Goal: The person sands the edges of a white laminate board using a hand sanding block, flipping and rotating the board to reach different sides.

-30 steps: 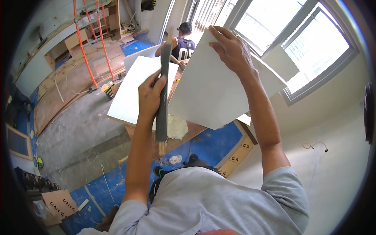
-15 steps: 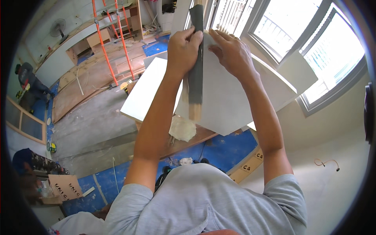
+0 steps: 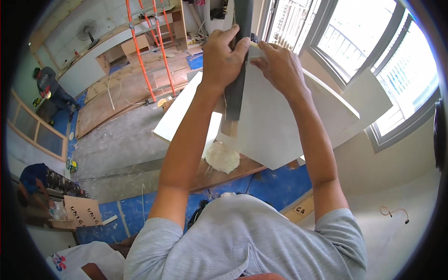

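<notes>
My left hand (image 3: 225, 58) is closed on a long dark grey strip (image 3: 237, 100), with the thumb pressed on its face near the far end. The strip runs away from me, over a pale wooden batten (image 3: 229, 127) whose near end shows. Just right of it, my right hand (image 3: 282, 67) is closed on the far edge of a large white panel (image 3: 275, 121), fingers bent over it and thumb on the near side. A second white board (image 3: 179, 116) lies under and left of my left forearm. A crumpled pale lump (image 3: 222, 157) sits near the panel's lower corner.
An orange ladder (image 3: 140, 56) stands beyond, left of my hands. Brown sheets (image 3: 105, 105) cover the floor there, with blue sheeting (image 3: 275, 186) nearer me. Two people (image 3: 53, 88) work at far left and near left (image 3: 51, 179). Windows (image 3: 347, 37) are at the right.
My view has turned slightly, so the room sits further right. The grey strip now leans more to the right and reaches past the top of the picture. Both hands keep their grips.
</notes>
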{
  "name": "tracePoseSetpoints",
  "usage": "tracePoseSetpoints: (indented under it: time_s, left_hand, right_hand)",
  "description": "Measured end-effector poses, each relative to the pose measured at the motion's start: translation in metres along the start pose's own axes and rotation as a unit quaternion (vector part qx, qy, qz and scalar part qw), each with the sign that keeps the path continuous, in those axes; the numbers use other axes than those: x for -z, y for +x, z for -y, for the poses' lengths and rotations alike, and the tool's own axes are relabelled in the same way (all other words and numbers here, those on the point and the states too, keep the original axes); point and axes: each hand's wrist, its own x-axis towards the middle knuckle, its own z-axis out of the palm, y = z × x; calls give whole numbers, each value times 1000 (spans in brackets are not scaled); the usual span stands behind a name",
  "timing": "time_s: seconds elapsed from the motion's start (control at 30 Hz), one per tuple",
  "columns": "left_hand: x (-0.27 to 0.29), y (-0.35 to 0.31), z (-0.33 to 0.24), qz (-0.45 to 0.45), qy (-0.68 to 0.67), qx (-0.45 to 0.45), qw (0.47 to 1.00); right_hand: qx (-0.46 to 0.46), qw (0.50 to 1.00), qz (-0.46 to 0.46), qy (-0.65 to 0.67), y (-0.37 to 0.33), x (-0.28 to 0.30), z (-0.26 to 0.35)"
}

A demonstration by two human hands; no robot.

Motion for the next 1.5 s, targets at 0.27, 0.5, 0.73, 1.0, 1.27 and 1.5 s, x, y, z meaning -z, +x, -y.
tracePoseSetpoints:
  time_s: [0.27,0.5,0.73,1.0,1.27,1.5]
  left_hand:
    - [40,-69,-14,16,98,-40,994]
    - [18,26,-25,4,108,-126,986]
    - [18,16,-31,129,183,-105,969]
    - [67,18,-29,86,207,-118,967]
    - [35,18,-37,144,225,-106,958]
    - [96,-27,-34,46,159,-56,985]
  right_hand:
    - [14,999,-31,10,2,-9,-4]
    - [-3,1000,-17,8,-6,-4,6]
    - [16,999,-42,26,-13,-4,10]
    - [-1,1000,-23,19,-13,3,20]
    - [12,999,-49,16,-15,2,17]
    - [-18,1000,6,8,-14,4,27]
